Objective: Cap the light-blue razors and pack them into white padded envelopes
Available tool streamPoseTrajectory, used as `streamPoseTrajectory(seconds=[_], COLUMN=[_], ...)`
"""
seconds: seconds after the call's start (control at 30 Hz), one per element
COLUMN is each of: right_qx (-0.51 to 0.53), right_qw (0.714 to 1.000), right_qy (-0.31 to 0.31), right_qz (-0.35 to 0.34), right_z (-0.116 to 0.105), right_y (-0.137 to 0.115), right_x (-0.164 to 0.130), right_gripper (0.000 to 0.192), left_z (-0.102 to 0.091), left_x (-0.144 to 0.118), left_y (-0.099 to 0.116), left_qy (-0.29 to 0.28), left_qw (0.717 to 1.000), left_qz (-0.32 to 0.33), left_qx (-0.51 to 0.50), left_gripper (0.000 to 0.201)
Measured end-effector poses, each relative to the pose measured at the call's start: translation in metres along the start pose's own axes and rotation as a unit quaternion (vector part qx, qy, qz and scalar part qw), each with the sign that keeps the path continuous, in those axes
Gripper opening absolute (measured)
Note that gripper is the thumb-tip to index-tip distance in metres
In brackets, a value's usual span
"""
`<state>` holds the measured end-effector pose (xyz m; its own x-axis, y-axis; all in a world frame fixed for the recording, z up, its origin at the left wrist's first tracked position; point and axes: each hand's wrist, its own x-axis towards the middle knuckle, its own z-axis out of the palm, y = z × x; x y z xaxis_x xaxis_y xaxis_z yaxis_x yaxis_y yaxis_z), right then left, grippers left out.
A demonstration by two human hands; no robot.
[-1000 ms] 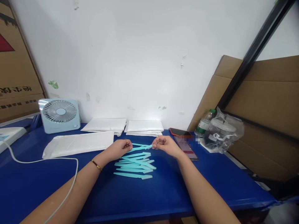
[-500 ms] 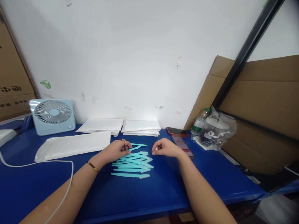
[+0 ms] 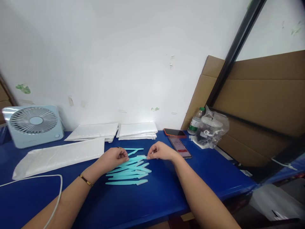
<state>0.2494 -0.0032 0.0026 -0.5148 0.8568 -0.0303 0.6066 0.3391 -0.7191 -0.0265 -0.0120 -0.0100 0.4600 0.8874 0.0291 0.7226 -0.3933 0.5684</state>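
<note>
Several turquoise eyebrow razors with pale covered blade ends lie in a loose, overlapping pile on the blue table. My left hand is closed in a pinch over the upper left of the pile, on the handle side of a razor. My right hand pinches at that razor's blade end, with something small and whitish between the fingers. Behind my hands, one razor lies apart from the pile, partly hidden by my left fingers.
White flat packets are stacked along the wall, and a long white bag lies to the left. A blue fan stands far left, near a white cable. Two phones, a bottle and a bagged cup are at right.
My right hand has moved in to the blade end of a razor. My left hand has lowered from the far razor onto the pile. The view has turned slightly right.
</note>
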Motion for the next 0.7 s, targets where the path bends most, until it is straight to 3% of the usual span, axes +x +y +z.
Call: streamPoseTrajectory(seconds=[0.13, 0.2, 0.37, 0.5, 0.6, 0.7], right_qx=[-0.054, -0.097, -0.187, -0.23, -0.212, -0.126], right_qw=[0.983, 0.973, 0.963, 0.961, 0.967, 0.984], right_qy=[0.169, 0.197, 0.161, 0.138, 0.137, 0.123], right_qz=[0.04, 0.074, 0.106, 0.06, 0.02, -0.032], right_z=[-0.026, -0.034, -0.022, -0.005, 0.001, 0.003], right_y=[0.014, 0.021, 0.027, 0.023, 0.017, 0.01], right_x=[-0.009, -0.012, -0.006, 0.002, 0.005, 0.005], right_gripper=[0.019, 0.012, 0.006, 0.004, 0.005, 0.01], left_z=[-0.003, -0.003, 0.0, 0.001, 0.001, 0.0], left_x=[0.001, 0.002, 0.003, 0.002, 0.001, 0.0], left_y=[-0.008, -0.013, -0.015, -0.009, -0.006, -0.006], left_qy=[0.062, 0.073, 0.046, 0.055, 0.062, 0.072], left_qw=[0.997, 0.994, 0.996, 0.99, 0.99, 0.991], left_qz=[-0.022, -0.029, -0.025, 0.001, 0.013, 0.024], left_qx=[0.045, 0.07, 0.079, 0.127, 0.129, 0.109], left_gripper=[0.034, 0.031, 0.02, 0.02, 0.023, 0.025])
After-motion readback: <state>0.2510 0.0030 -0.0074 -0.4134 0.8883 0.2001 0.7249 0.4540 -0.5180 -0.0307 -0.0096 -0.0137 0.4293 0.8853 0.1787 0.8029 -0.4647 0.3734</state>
